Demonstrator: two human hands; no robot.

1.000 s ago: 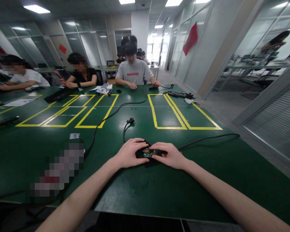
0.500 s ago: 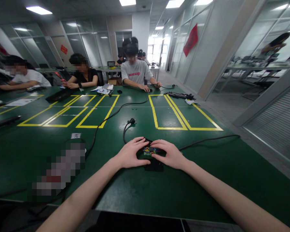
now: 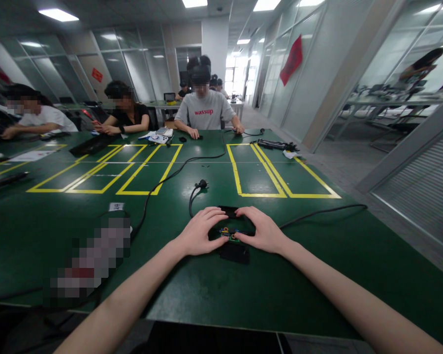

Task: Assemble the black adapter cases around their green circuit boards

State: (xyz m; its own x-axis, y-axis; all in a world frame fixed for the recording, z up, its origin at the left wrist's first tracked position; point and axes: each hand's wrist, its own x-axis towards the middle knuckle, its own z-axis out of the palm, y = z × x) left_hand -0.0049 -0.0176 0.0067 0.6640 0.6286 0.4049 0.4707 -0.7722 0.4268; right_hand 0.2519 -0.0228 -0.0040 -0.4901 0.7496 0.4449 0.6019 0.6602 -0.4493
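A small circuit board (image 3: 230,234) with copper-coloured coils and a green edge lies between my hands, low over the table. My left hand (image 3: 201,231) curves around its left side, thumb at the board's front edge and fingertips at a black plastic piece (image 3: 229,212) behind it. From the right side, my right hand (image 3: 264,230) grips likewise, its thumb pressing the board's near right corner and its forefinger on the black piece. Closer to me, a flat black plastic piece (image 3: 235,254) rests on the table. A black plug (image 3: 202,184) on a short cord lies beyond my left hand.
Black cable (image 3: 325,212) runs right across the green table (image 3: 299,295). To the left lies a blurred-out power strip (image 3: 96,258) with a cable going back. Yellow tape outlines (image 3: 262,195) mark the far half. A person (image 3: 203,110) sits opposite; others are at left.
My fingers have spread slightly farther from the thumbs, and the black piece behind the board shows more. The person opposite has leaned left and moved a hand left along the table.
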